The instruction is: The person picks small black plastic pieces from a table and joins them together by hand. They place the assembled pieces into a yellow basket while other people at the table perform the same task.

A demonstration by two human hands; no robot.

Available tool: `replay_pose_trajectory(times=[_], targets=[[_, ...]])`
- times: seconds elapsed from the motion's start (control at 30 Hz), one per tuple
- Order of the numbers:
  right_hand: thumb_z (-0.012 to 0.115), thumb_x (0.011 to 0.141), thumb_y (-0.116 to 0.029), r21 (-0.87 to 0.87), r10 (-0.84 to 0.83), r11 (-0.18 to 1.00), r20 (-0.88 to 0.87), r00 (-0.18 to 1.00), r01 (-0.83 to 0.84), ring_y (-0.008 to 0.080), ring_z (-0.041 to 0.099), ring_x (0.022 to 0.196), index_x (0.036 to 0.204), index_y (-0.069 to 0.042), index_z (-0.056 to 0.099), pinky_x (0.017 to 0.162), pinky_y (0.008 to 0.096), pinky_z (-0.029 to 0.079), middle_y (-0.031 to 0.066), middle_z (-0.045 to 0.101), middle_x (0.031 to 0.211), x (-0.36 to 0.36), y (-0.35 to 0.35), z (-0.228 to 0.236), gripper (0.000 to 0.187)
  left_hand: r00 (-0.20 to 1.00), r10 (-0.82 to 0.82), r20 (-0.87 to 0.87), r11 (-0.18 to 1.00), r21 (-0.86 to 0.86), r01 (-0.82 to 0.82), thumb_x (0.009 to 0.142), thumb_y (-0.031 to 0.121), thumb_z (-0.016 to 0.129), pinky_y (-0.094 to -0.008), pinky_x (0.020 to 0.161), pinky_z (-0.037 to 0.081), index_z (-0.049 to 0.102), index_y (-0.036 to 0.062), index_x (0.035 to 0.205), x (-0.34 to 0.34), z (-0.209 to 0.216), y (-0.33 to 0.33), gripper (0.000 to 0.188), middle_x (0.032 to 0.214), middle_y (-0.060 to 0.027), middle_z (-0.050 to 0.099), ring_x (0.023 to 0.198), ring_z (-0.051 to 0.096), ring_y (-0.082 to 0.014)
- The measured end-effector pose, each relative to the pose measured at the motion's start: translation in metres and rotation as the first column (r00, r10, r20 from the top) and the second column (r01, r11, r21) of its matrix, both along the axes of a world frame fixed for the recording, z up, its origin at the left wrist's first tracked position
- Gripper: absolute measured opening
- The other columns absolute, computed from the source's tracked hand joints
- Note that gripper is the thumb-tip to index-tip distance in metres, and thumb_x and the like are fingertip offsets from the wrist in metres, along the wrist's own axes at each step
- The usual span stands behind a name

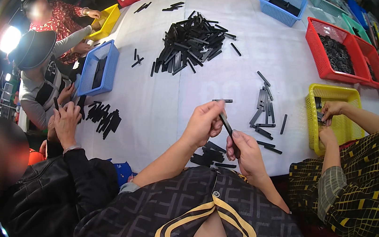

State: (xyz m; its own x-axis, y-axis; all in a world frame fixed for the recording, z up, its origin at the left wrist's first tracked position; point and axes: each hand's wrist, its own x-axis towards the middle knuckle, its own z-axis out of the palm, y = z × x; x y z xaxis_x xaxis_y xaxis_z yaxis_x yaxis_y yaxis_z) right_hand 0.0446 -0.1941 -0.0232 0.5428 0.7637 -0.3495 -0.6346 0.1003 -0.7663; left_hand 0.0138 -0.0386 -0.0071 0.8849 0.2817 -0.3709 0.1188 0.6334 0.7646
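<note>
Both of my hands hold one slim black plastic strip [226, 125] slantwise above the white table. My left hand [204, 124] pinches its upper end between thumb and fingers. Around its lower end the fingers of my right hand [246, 155] are closed. Below the hands, close to my body, lies a small pile of similar black strips [208, 155], partly hidden by my hands. Another loose strip [226, 100] lies just beyond my left fingertips. To the right of my hands several more strips [262, 104] are scattered in a loose column.
A large heap of black strips [191, 43] covers the table's far middle. Blue [109, 68] and yellow [310, 119] baskets flank me; red baskets [319, 44] stand far right. Co-workers sit on both sides, one hand [67, 122] at a strip pile [104, 117] on the left.
</note>
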Motion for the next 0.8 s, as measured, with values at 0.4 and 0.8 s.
replay_pose_trajectory(times=[0.4,0.8], targets=[[0.036,0.096,-0.029,0.244,0.154,0.969,-0.451,0.879,-0.045,0.0113,0.036,0.048,0.073,-0.007,0.044,0.049,0.0252,0.034,0.0012,0.040,0.056,0.010,-0.003,0.002,0.033,0.995,-0.075,-0.064,0.973,0.212,0.087,0.092,0.030,0.048,-0.0204,0.032,0.029,0.054,0.0015,0.070,0.006,-0.007,-0.004,0.036,0.045,-0.0022,0.045,0.033,0.037,-0.0082],[0.035,0.096,-0.031,0.164,0.054,0.986,-0.485,0.873,0.030,0.0104,0.037,0.045,0.071,-0.008,0.045,0.048,0.0248,0.034,0.0004,0.041,0.054,0.014,0.000,-0.002,0.035,0.963,-0.250,-0.103,0.926,0.266,0.268,0.089,0.029,0.054,-0.0195,0.037,0.031,0.054,0.0019,0.082,0.013,-0.013,0.017,0.028,0.052,-0.0022,0.051,0.040,0.044,-0.0073]])
